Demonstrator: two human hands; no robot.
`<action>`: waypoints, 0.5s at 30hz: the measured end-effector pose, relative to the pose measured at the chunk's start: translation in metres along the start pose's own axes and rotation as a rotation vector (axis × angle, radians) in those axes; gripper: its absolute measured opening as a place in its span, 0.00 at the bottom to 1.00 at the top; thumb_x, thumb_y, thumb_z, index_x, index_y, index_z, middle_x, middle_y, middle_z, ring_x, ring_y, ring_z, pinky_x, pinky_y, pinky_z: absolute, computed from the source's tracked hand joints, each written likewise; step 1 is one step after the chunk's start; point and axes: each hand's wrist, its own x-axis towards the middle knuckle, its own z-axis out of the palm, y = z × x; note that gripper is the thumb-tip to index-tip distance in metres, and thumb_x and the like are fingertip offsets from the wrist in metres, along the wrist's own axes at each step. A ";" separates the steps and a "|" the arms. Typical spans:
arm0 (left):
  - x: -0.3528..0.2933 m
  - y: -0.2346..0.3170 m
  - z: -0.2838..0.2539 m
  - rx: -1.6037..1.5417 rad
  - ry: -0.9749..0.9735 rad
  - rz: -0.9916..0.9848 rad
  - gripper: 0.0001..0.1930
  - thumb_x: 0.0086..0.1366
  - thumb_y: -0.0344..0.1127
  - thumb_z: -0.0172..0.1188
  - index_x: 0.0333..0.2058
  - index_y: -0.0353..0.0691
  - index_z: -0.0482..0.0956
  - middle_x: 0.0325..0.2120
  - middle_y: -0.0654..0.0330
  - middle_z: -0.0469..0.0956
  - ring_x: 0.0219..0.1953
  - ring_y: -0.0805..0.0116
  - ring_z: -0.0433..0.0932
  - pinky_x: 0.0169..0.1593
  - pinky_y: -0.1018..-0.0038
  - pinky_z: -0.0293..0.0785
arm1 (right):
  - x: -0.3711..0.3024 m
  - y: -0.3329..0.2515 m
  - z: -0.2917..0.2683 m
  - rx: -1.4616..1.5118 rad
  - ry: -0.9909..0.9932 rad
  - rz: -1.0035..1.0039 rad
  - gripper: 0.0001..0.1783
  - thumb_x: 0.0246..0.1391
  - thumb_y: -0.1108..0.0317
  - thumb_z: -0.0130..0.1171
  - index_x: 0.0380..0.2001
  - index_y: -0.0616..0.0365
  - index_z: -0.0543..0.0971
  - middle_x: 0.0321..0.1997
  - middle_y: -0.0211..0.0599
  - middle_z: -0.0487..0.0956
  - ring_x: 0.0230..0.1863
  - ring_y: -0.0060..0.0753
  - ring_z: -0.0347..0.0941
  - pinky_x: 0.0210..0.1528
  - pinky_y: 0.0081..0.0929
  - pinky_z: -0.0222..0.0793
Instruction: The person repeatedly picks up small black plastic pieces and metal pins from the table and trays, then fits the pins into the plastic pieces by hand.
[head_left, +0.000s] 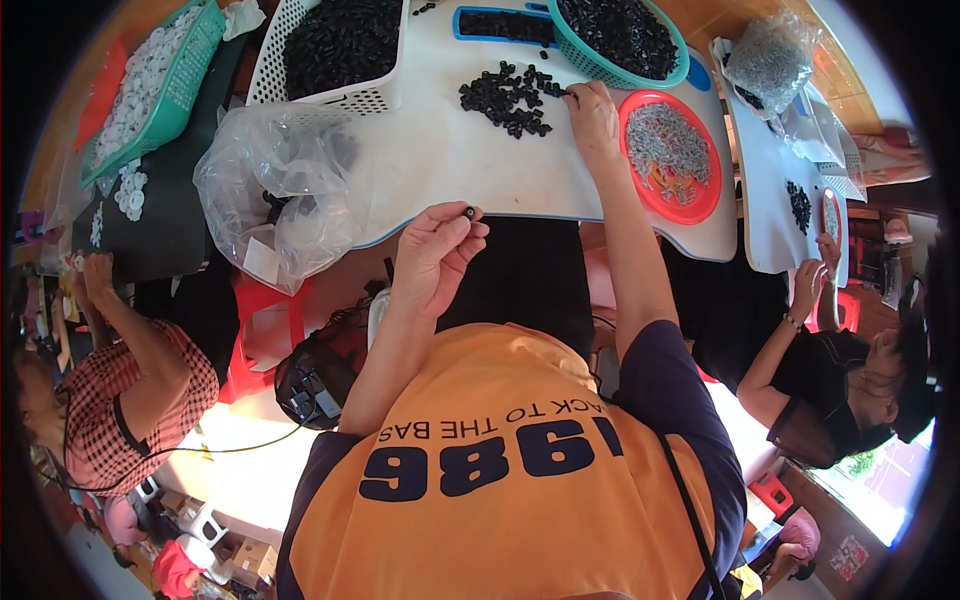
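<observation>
While left hand (437,250) pinches a black piece (469,213), loose pieces (490,97) lie just left of right hand (596,120), its grip unclear; likely light, stiff, best held by sides.

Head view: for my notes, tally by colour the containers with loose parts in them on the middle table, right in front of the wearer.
White basket: 1
Blue tray: 1
Green round basket: 1
Red round tray: 1
Total: 4
</observation>
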 end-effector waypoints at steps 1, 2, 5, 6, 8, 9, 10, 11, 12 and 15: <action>0.003 0.007 -0.007 0.000 0.006 0.005 0.13 0.85 0.22 0.69 0.62 0.36 0.91 0.57 0.47 0.94 0.55 0.57 0.96 0.60 0.64 0.97 | 0.002 -0.009 0.005 -0.004 0.018 -0.022 0.12 0.70 0.69 0.78 0.54 0.58 0.95 0.56 0.49 0.89 0.53 0.60 0.91 0.59 0.52 0.89; 0.007 0.014 -0.014 0.008 0.013 0.010 0.13 0.85 0.22 0.69 0.62 0.36 0.91 0.57 0.47 0.94 0.55 0.57 0.96 0.60 0.64 0.97 | 0.001 -0.017 0.007 -0.011 0.040 -0.040 0.12 0.70 0.70 0.78 0.53 0.59 0.95 0.53 0.50 0.90 0.49 0.59 0.91 0.56 0.50 0.89; 0.007 0.019 -0.028 -0.003 0.023 0.009 0.13 0.85 0.22 0.69 0.62 0.35 0.91 0.57 0.48 0.94 0.55 0.57 0.96 0.60 0.64 0.97 | -0.017 -0.046 -0.002 0.156 -0.013 0.049 0.10 0.71 0.69 0.78 0.52 0.59 0.96 0.51 0.45 0.92 0.45 0.45 0.92 0.49 0.42 0.88; 0.006 0.021 -0.029 -0.010 0.020 0.009 0.13 0.85 0.22 0.69 0.62 0.35 0.91 0.57 0.48 0.94 0.55 0.57 0.96 0.60 0.64 0.97 | -0.024 -0.059 -0.010 0.158 -0.018 0.044 0.10 0.71 0.69 0.78 0.52 0.59 0.96 0.51 0.45 0.92 0.45 0.45 0.92 0.49 0.42 0.88; 0.001 0.027 -0.032 -0.003 0.008 0.017 0.13 0.85 0.23 0.69 0.63 0.36 0.90 0.57 0.49 0.94 0.55 0.58 0.96 0.60 0.63 0.97 | -0.053 -0.094 -0.029 0.609 -0.063 0.307 0.11 0.75 0.72 0.74 0.54 0.65 0.95 0.52 0.34 0.93 0.45 0.26 0.85 0.49 0.28 0.81; 0.000 0.035 -0.035 0.010 -0.011 0.019 0.13 0.85 0.25 0.70 0.64 0.36 0.89 0.57 0.50 0.93 0.55 0.58 0.95 0.61 0.63 0.97 | -0.066 -0.118 -0.038 0.839 -0.085 0.440 0.11 0.77 0.74 0.72 0.55 0.69 0.94 0.52 0.29 0.93 0.45 0.16 0.82 0.49 0.22 0.78; -0.006 0.036 -0.036 0.013 0.003 0.028 0.13 0.85 0.25 0.70 0.64 0.36 0.89 0.57 0.50 0.93 0.55 0.58 0.95 0.61 0.63 0.97 | -0.083 -0.143 -0.051 0.848 -0.099 0.439 0.11 0.77 0.74 0.72 0.55 0.69 0.94 0.52 0.29 0.93 0.45 0.16 0.82 0.49 0.22 0.78; -0.014 0.034 -0.037 0.007 -0.002 0.018 0.14 0.85 0.25 0.69 0.64 0.36 0.89 0.57 0.50 0.93 0.55 0.59 0.95 0.61 0.63 0.97 | -0.104 -0.170 -0.068 0.995 -0.133 0.477 0.11 0.75 0.75 0.74 0.55 0.66 0.96 0.50 0.29 0.94 0.47 0.17 0.83 0.51 0.21 0.78; -0.021 0.032 -0.038 0.003 -0.013 0.002 0.14 0.86 0.25 0.69 0.65 0.35 0.88 0.57 0.50 0.93 0.55 0.59 0.95 0.61 0.63 0.97 | -0.124 -0.195 -0.087 1.138 -0.160 0.518 0.11 0.74 0.75 0.76 0.55 0.64 0.97 0.48 0.29 0.94 0.49 0.17 0.85 0.52 0.20 0.78; -0.042 0.007 -0.034 -0.026 -0.048 -0.019 0.14 0.86 0.26 0.70 0.65 0.34 0.89 0.56 0.50 0.94 0.53 0.61 0.95 0.60 0.65 0.95 | -0.174 -0.240 -0.143 1.141 -0.287 0.348 0.13 0.76 0.78 0.74 0.59 0.66 0.95 0.53 0.30 0.93 0.52 0.18 0.85 0.58 0.20 0.80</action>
